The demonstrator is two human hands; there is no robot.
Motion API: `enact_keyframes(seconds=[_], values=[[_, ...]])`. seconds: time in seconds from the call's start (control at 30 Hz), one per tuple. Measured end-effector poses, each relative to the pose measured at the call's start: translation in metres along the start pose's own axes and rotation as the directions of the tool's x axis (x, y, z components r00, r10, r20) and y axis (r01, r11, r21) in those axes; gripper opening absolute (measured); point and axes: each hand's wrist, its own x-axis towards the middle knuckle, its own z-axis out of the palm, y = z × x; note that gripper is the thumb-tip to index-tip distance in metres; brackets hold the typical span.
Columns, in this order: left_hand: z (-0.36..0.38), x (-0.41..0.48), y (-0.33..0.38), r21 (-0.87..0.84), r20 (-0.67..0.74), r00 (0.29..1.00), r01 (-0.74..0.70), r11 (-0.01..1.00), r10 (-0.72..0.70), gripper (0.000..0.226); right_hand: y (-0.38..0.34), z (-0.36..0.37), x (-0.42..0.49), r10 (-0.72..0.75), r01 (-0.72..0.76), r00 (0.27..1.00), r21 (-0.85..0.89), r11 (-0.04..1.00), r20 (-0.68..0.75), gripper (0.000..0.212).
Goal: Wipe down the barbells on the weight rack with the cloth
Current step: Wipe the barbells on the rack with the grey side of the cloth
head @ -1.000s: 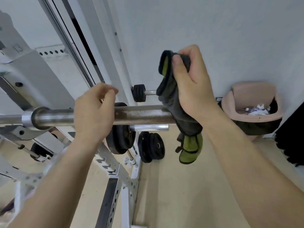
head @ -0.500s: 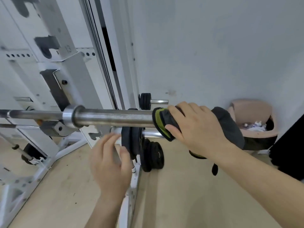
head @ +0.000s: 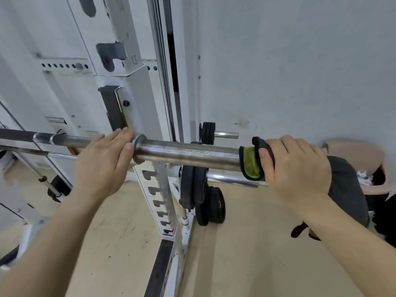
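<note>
Right hand (head: 297, 168) clamps the cloth (head: 251, 162) round the bar (head: 188, 154); left hand (head: 102, 161) rests beside the collar (head: 138, 146), fingers (head: 115, 136) seemingly flat.

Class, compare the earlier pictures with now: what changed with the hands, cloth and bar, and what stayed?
The left hand let go of the bar, dropped, then came back up to rest on it by the collar. The right hand brought the cloth down and wrapped it round the bar's end. The bar stayed on the rack; the right hand kept the cloth.
</note>
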Motion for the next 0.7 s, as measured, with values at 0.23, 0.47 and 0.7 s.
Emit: enact_keyframes(seconds=[0.23,0.47,0.7], values=[[0.023,-0.015,-0.016,-0.023,-0.326,0.929,-0.195,0.98,0.177,0.032,0.001,-0.002,-0.001,0.016,-0.016,1.0,0.001,1.0,-0.013,0.038],[0.043,-0.004,-0.025,-0.114,-0.455,0.884,-0.174,0.978,0.104,0.035,0.017,-0.007,0.003,0.31,-0.31,0.951,-0.039,0.95,0.003,0.047],[0.02,0.003,-0.008,-0.047,-0.248,0.968,-0.06,0.997,0.047,0.042,-0.055,-0.002,0.017,0.213,-0.211,0.976,-0.05,0.976,0.039,0.044]])
